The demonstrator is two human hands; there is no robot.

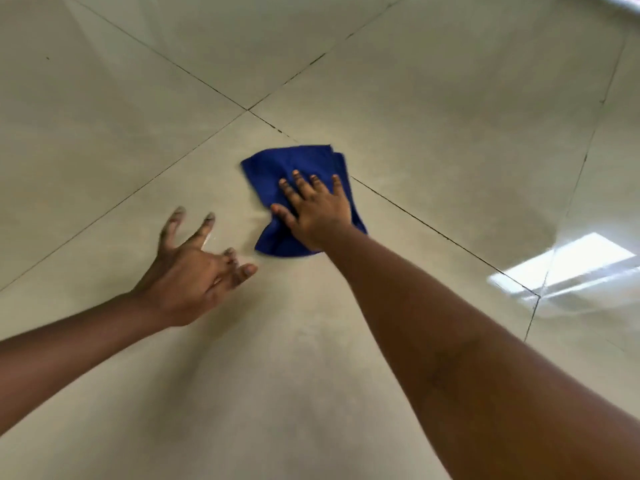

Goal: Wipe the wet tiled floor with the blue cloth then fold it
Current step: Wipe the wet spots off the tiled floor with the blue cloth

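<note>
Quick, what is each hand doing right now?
Left hand: open, fingers spread, holding nothing.
Right hand: open, flat on the blue cloth, pressing it to the floor.

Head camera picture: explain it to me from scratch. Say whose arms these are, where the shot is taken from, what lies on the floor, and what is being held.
There is no machine here. A person wears a wide-angle camera on the head, looking forward and down, so both bare arms reach into the picture from below. The surface is a pale tiled floor with dark grout lines and a bright reflection of light at the right. One thing lies on it: a crumpled blue cloth. The right hand presses flat on the cloth, fingers spread, rather than gripping it. The left hand is open beside it, holding nothing, with its fingers spread at the floor.
</note>
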